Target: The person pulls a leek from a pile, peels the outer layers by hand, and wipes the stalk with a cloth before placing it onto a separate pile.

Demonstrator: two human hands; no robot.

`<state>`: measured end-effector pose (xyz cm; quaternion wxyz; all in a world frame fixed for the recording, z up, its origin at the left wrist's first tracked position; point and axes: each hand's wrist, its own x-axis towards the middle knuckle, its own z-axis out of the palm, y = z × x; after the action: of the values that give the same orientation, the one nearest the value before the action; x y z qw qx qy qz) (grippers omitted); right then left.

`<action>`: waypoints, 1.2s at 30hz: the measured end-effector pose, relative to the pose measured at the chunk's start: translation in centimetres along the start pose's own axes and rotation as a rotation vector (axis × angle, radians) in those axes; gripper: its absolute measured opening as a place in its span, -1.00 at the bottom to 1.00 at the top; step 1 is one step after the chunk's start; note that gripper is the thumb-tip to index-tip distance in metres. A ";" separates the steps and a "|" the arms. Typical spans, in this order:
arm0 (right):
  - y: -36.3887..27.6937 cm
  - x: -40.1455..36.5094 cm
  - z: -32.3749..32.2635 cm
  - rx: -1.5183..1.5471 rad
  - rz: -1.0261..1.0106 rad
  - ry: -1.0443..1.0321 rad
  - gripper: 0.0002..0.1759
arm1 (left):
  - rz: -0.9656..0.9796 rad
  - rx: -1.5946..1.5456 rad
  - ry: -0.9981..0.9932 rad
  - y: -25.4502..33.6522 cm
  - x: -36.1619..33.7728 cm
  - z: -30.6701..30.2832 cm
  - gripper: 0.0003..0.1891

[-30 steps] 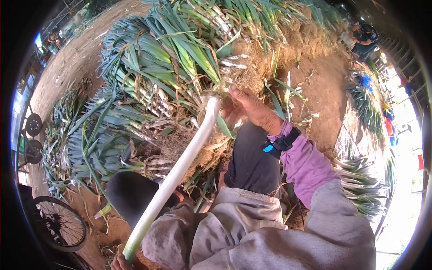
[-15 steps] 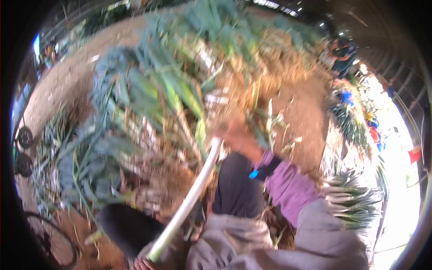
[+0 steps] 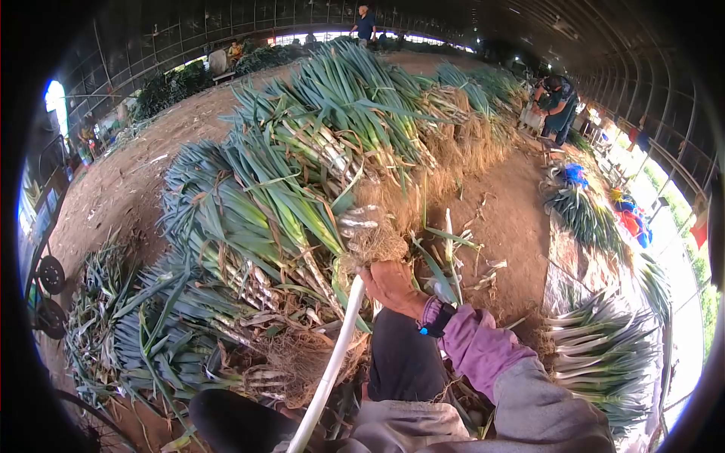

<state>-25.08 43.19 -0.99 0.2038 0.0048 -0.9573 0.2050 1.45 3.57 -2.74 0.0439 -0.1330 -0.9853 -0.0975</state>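
Observation:
My right hand (image 3: 394, 287) is closed at the root end of a long white leek (image 3: 331, 370), in front of the heap. The stalk slants down to the lower edge of the view, where its leafy end is cut off. My left hand lies outside the picture. Just beyond my right hand are the pale, matted roots (image 3: 380, 243) of leeks in a big heap (image 3: 249, 181), green leaves pointing away to the left. More leeks with tangled roots (image 3: 294, 366) lie left of the white stalk.
Cleaned leeks (image 3: 600, 355) lie in a row on a pale sheet at the right, with another bunch (image 3: 581, 215) farther back. A person (image 3: 557, 109) bends over at the upper right; another person (image 3: 365, 26) stands far off. Wheels (image 3: 51, 275) show at the left edge.
The view has tilted up and steadied. The leek's lower end and my left hand have dropped out at the bottom edge. My right hand stays at the root end.

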 end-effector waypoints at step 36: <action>-4.7 1.8 0.4 0.765 -0.022 -0.217 -0.76 | -0.622 -1.101 -0.256 -4.1 3.5 -4.8 -0.53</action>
<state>-26.44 38.86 1.15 0.0870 0.1122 -0.8278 0.5428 -2.70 -0.40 1.64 -0.1791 0.1451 -0.7810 -0.5804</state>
